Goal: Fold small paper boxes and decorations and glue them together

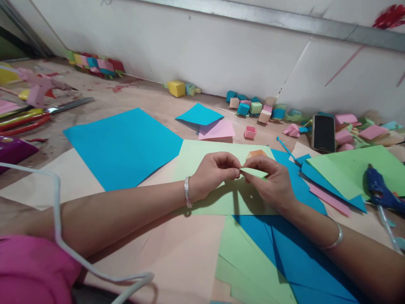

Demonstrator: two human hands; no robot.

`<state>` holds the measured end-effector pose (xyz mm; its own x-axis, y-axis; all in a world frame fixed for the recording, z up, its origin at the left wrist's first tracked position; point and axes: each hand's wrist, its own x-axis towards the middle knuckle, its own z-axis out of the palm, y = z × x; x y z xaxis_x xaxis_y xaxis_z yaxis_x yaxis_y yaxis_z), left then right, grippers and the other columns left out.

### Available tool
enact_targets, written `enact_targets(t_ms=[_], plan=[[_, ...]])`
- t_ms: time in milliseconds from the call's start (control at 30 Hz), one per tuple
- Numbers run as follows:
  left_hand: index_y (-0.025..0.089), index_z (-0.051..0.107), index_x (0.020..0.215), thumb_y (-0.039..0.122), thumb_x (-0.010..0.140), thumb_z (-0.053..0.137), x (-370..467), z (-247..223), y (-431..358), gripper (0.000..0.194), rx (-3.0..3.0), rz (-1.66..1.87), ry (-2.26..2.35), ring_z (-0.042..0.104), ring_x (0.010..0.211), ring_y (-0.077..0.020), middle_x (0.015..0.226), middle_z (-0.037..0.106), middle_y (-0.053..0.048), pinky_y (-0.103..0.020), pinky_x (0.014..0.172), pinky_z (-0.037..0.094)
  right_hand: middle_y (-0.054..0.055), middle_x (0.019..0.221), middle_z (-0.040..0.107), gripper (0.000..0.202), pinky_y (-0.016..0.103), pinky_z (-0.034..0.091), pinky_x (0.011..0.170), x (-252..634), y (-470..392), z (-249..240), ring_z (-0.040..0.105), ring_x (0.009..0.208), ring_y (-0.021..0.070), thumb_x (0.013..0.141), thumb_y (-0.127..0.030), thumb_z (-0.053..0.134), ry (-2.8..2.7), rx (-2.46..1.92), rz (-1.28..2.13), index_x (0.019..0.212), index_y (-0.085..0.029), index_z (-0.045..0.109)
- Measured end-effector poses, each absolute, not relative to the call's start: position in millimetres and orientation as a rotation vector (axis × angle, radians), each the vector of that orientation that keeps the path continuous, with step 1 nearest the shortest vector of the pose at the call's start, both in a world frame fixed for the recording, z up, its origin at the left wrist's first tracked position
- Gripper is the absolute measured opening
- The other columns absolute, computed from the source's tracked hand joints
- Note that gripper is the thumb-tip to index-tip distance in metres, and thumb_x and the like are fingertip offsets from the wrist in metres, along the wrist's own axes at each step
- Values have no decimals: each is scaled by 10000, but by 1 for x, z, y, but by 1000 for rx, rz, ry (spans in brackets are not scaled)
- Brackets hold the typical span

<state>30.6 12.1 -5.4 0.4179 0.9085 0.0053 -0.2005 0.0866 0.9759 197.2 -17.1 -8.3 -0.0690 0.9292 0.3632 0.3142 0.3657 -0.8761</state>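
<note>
Between my two hands is a small piece of light green paper (255,172), which looks folded. My left hand (218,171) pinches its left tip between thumb and fingers. The rest of the piece lies along the thumb and fingers of my right hand (274,181), which are closed on it. Both hands are just above a large light green sheet (196,158). An orange folded paper piece (257,153) sits behind my right hand, partly hidden by it. A small pink open paper box (249,132) stands farther back.
Blue sheets (126,143) and peach sheets (177,249) overlap around the hands. Small paper cubes (243,109) and a phone (323,133) line the wall. A blue glue gun (379,185) lies right, scissors (47,114) left. A white cable (57,211) crosses the left forearm.
</note>
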Motion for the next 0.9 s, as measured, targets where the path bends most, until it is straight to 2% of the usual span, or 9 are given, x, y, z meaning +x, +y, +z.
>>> enact_targets(t_ms=[167,400,733,900], plan=[[130,627,732,107,640,700,31,-6,13,119,1185,953,741,585,626,-103,694,618,4,-234,613,485,0,755,638,122,260,441,547,199,-18,-12,569,629,123,785,-139,631,-1680,-1057,687,877,-213,663],[135,626,703,58,618,645,32,-4,12,116,1195,960,717,509,554,-64,632,581,30,-202,549,433,-13,703,629,146,244,425,559,202,-13,-12,552,639,116,756,-76,592,-1758,-1051,642,764,-211,648],[125,629,736,93,669,646,31,-2,12,76,1311,944,790,546,597,-85,655,590,15,-216,589,466,-9,719,647,120,233,427,539,200,-16,-7,567,627,113,757,-100,590,-1719,-1158,661,785,-197,656],[114,630,740,109,690,649,30,-2,12,53,1315,926,816,551,598,-89,657,594,5,-220,595,475,1,770,653,124,252,475,608,200,-15,-10,603,690,133,747,-93,608,-1722,-1110,707,800,-200,643]])
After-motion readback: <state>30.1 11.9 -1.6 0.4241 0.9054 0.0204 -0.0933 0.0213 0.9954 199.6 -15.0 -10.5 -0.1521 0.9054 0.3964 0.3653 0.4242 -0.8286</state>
